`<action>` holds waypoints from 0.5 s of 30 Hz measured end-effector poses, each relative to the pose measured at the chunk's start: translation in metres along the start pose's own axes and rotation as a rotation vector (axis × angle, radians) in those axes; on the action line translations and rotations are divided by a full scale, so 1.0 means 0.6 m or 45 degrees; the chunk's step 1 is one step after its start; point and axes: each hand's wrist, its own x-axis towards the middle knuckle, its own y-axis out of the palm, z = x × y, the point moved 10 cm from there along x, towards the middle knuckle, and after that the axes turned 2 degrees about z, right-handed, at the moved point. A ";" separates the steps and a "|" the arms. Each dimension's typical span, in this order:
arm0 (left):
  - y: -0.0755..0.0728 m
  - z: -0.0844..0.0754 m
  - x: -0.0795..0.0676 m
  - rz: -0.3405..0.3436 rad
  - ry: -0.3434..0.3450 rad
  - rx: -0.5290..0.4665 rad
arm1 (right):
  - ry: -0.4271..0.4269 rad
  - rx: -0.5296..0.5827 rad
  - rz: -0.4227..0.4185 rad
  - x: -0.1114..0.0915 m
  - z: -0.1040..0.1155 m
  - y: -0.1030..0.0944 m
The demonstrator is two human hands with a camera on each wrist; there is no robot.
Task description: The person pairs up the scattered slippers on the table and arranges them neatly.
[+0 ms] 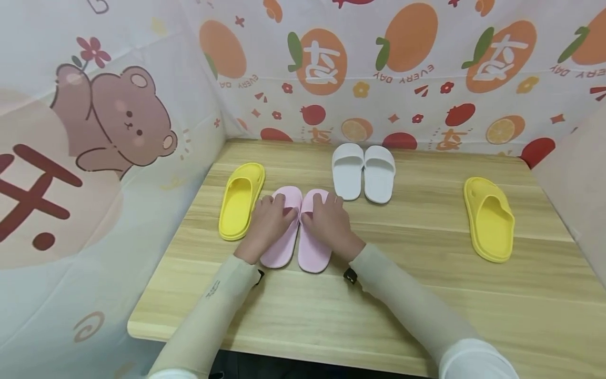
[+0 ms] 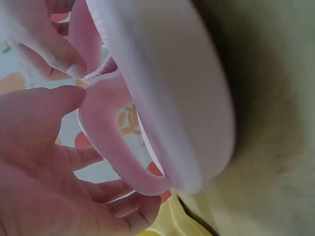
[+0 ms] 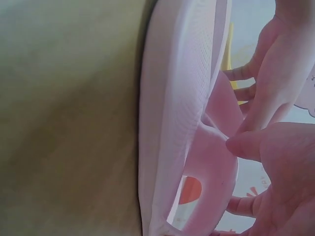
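Observation:
Two pink slippers, a left one (image 1: 280, 250) and a right one (image 1: 313, 253), lie side by side on the wooden table, toes toward the back wall. My left hand (image 1: 269, 225) holds the left one by its strap (image 2: 110, 132), thumb at the inner side and fingers around the outer side. Over the other slipper, my right hand (image 1: 331, 223) grips the strap (image 3: 211, 157) in the same way. The two thumbs come close together where the straps meet. Both soles appear to rest on the tabletop.
A yellow slipper (image 1: 230, 218) lies just left of my left hand. Its match (image 1: 494, 234) is far to the right. Behind my right hand stands a pair of white slippers (image 1: 347, 179). Printed cloth (image 1: 265, 113) hangs along the table's back and left; the front edge (image 1: 303, 355) is near me.

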 end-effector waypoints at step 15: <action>0.006 0.003 0.060 0.080 -0.027 0.155 | 0.045 -0.024 0.009 0.062 0.003 0.002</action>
